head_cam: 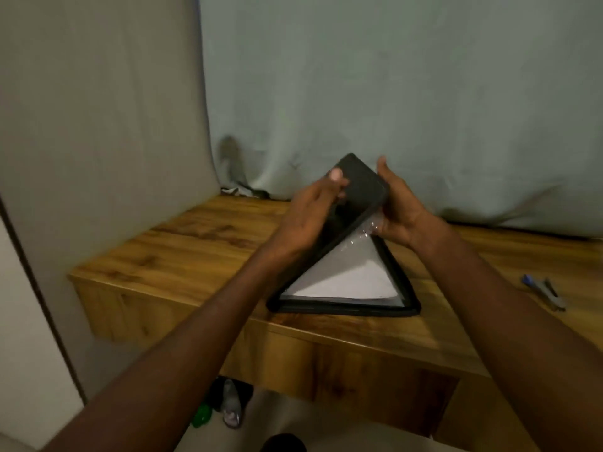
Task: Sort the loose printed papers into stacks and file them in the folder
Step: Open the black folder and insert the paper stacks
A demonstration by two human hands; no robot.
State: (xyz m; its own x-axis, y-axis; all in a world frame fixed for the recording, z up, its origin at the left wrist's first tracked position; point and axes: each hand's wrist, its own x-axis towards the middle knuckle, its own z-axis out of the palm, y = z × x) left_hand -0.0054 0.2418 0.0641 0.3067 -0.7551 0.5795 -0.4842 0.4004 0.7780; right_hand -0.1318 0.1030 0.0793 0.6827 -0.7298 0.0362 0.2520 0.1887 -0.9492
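A black folder [359, 187] lies on the wooden desk [182, 249] with its cover lifted at the far corner. My left hand [313, 210] grips that raised cover, thumb on its outer face. My right hand [398, 207] holds the cover's right edge, and its fingers also touch a clear plastic sleeve [368, 230]. White printed papers [352, 278] lie inside the folder under the plastic, showing as a pale triangle. The folder's lower half rests flat near the desk's front edge.
A pale curtain [391, 93] hangs behind the desk. A blue and grey stapler-like tool [543, 290] lies at the right of the desk. Below the desk are a shoe [231, 406] and a green object [200, 415].
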